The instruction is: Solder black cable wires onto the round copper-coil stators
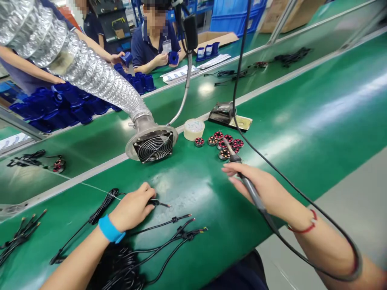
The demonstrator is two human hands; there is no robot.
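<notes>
My right hand (250,177) is closed round the dark handle of a soldering iron (248,186), its tip pointing up and left over a group of small round motor stators (228,146) with red and copper-coloured windings. On the left, my left hand (136,204) has its fingers closed on a black cable (155,202), whose stripped end pokes out to the right. Several more black cables (178,233) with bare coloured ends lie just below that hand. A bundle of them (121,266) is partly hidden by my left forearm.
A fume extractor fan (155,147) on a silver duct hangs ahead. Behind the stators are a tape roll (194,129) and an iron stand (225,114) with a yellow sponge. The iron's cord (272,161) loops across the right. Co-workers handle blue parts (63,102) beyond the metal rail.
</notes>
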